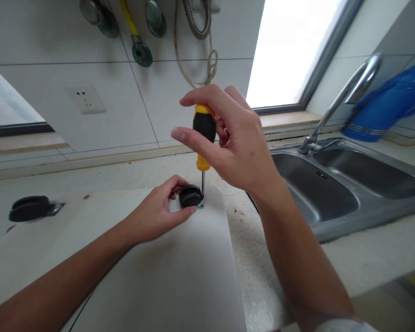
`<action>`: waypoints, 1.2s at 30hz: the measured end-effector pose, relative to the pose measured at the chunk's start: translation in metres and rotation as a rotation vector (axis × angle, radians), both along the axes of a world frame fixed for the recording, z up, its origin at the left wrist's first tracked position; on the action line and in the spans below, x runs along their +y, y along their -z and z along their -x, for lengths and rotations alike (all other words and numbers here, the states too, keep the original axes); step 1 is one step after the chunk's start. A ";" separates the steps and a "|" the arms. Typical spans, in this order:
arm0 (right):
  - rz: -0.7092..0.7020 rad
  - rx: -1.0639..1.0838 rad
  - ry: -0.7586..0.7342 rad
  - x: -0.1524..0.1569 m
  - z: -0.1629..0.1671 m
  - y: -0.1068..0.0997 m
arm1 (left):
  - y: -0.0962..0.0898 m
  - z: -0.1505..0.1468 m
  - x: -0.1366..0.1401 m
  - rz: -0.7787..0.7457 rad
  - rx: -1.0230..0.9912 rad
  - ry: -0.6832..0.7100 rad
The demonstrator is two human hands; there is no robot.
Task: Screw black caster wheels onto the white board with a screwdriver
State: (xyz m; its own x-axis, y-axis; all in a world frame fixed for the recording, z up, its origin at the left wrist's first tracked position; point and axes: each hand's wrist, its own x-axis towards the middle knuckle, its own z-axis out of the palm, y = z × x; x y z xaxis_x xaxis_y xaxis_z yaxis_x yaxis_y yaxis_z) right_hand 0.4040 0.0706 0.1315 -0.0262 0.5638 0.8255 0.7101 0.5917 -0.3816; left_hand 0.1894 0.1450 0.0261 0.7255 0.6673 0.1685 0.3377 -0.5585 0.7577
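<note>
A screwdriver [204,125] with a yellow and black handle stands nearly upright. My right hand [230,133] is around its handle in a loose grip, the thumb and forefinger reaching past it and the other fingers curled behind. The thin shaft runs down to the small metal plate [200,204] of a black caster wheel [190,196]. My left hand [164,210] holds that caster from the left, thumb in front and fingers behind. The caster sits near the far right corner of a white panel [166,267]. Any screw under the tip is too small to make out.
Another black caster [31,208] sits on the white surface at the left. To the right is a double steel sink [332,230] with a tap [346,90] and a blue jug [383,108]. Pipe fittings [154,18], a loose cable [180,64] and a socket [85,98] are on the tiled wall.
</note>
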 end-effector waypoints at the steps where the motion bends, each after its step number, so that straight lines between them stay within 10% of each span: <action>1: 0.000 -0.001 -0.022 0.000 0.000 0.000 | 0.000 0.000 0.000 0.004 -0.001 0.002; 19: 0.049 0.075 -0.074 -0.001 -0.001 -0.003 | 0.000 -0.001 -0.001 0.031 0.005 -0.002; 25: 0.140 0.107 -0.308 0.002 -0.013 -0.001 | -0.001 0.001 0.000 0.011 0.013 0.002; 32: 0.008 0.049 -0.036 0.000 -0.003 0.000 | 0.001 -0.001 0.000 0.029 -0.009 -0.006; 36: 0.092 0.064 -0.219 -0.001 -0.005 -0.001 | 0.001 0.000 0.000 0.024 -0.015 0.000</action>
